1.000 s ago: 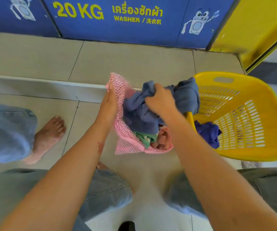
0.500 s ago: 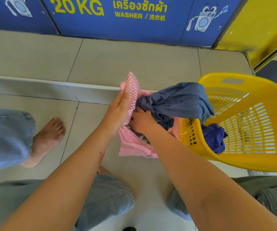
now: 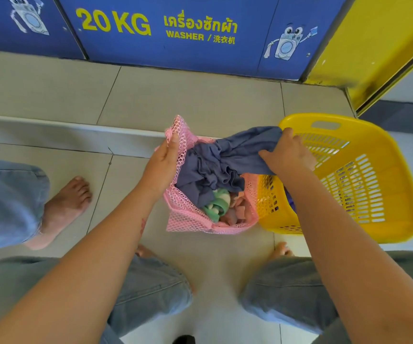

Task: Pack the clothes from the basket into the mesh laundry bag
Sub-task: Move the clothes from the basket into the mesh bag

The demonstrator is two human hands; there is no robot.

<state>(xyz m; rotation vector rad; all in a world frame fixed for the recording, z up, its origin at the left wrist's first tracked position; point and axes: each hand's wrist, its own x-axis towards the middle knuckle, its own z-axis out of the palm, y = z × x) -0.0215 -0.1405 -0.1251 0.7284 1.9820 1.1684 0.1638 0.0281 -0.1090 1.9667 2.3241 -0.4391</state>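
Note:
A pink mesh laundry bag point(image 3: 185, 217) stands on the tiled floor between my knees and the basket. My left hand point(image 3: 162, 161) grips its left rim and holds the mouth apart. A grey-blue garment point(image 3: 215, 165) lies half inside the bag, its other end stretched toward the basket. My right hand point(image 3: 287, 155) is closed on that end, over the near rim of the yellow plastic basket point(image 3: 374, 184). Green point(image 3: 216, 204) and pinkish point(image 3: 237, 209) clothes sit deep in the bag. A dark blue item in the basket is mostly hidden by my right forearm.
Blue washer panels point(image 3: 175, 45) marked 20 KG line the far wall above a raised tiled step point(image 3: 51, 125). Another person's bare foot point(image 3: 64, 207) and jeans leg stand at the left. A yellow panel point(image 3: 374, 50) stands at the upper right.
My right hand came out of the bag and moved right, taking hold of the garment's trailing end over the basket rim. More of the garment now sits in the bag.

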